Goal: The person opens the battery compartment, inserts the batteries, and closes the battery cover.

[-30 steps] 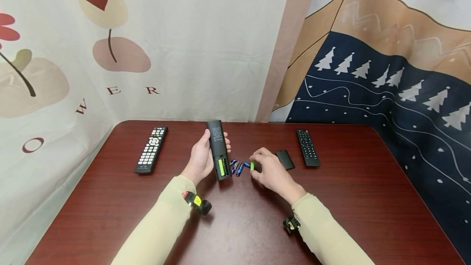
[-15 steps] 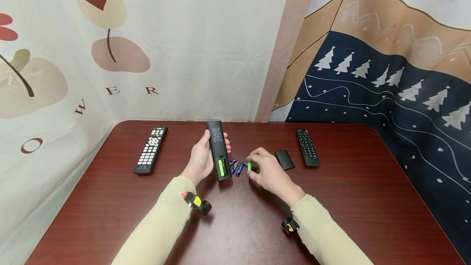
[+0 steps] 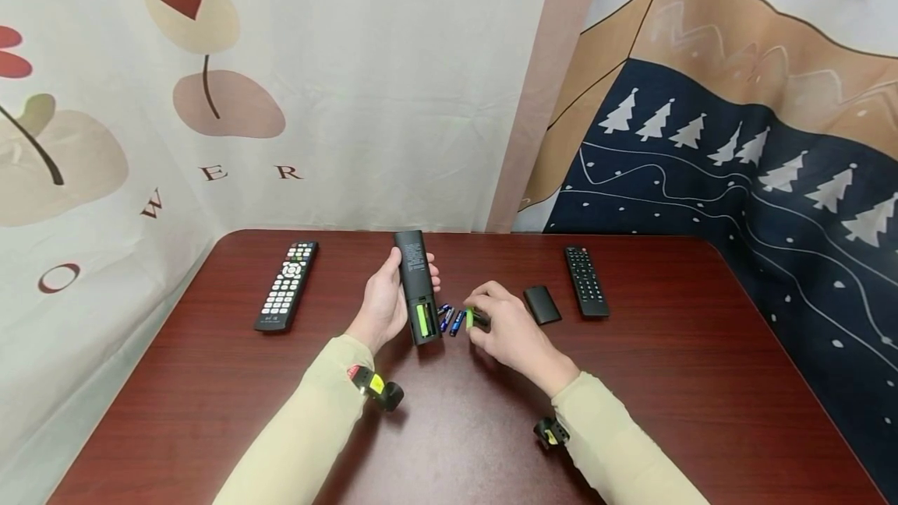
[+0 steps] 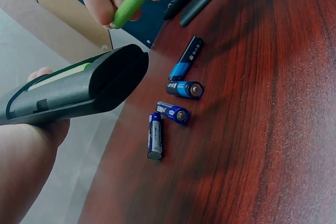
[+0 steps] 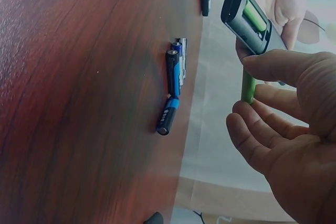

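My left hand [image 3: 381,304] grips a black remote control [image 3: 415,271] back side up, thumb along one edge and fingers round the other. Its battery compartment is uncovered at the near end, with one green battery [image 3: 422,319] lying in it and an unfilled slot alongside. Between thumb and fingers, my right hand [image 3: 510,329] pinches a second green battery [image 5: 248,85], just right of the remote and above the table. Several blue-and-black batteries [image 4: 181,88] lie on the table below, between the two hands. Beyond the right hand rests a black battery cover [image 3: 542,305].
A remote with white buttons [image 3: 288,285] lies at the left of the dark red table [image 3: 449,443]. Another black remote [image 3: 586,282] is at the right, past the cover. Printed curtains [image 3: 393,84] hang behind the table's far edge.
My right hand has moved a little left, bringing the green battery closer to the remote. My left hand holds the remote in almost the same place.
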{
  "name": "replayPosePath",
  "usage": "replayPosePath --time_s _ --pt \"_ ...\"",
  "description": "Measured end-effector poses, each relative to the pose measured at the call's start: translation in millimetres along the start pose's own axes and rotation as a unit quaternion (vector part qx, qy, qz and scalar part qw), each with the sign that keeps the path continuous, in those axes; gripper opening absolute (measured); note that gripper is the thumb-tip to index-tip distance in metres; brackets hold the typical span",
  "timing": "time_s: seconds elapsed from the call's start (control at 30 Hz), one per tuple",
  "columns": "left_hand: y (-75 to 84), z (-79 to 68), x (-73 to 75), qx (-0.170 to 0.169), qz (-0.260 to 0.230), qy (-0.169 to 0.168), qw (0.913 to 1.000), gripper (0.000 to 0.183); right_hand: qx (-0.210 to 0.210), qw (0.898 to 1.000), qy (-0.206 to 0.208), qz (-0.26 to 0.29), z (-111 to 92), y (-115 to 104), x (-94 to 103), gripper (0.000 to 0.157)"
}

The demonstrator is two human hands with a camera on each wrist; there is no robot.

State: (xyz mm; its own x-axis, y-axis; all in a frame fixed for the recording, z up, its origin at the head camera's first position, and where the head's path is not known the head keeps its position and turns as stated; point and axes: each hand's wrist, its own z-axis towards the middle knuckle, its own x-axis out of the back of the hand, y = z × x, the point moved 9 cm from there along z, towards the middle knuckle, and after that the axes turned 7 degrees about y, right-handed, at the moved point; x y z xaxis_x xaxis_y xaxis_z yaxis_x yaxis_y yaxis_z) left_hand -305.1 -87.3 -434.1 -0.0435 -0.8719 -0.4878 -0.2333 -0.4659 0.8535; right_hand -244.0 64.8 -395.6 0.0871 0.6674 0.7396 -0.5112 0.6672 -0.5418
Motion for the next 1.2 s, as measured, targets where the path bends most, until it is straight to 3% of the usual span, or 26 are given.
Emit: replayPosePath --time_s 1.2 --pt "0.0 -0.1 -3.2 0.004 0.003 -0.008 1.0000 0.060 0.043 0.999 0.011 0.025 -1.8 -27.7 -6.3 0.033"
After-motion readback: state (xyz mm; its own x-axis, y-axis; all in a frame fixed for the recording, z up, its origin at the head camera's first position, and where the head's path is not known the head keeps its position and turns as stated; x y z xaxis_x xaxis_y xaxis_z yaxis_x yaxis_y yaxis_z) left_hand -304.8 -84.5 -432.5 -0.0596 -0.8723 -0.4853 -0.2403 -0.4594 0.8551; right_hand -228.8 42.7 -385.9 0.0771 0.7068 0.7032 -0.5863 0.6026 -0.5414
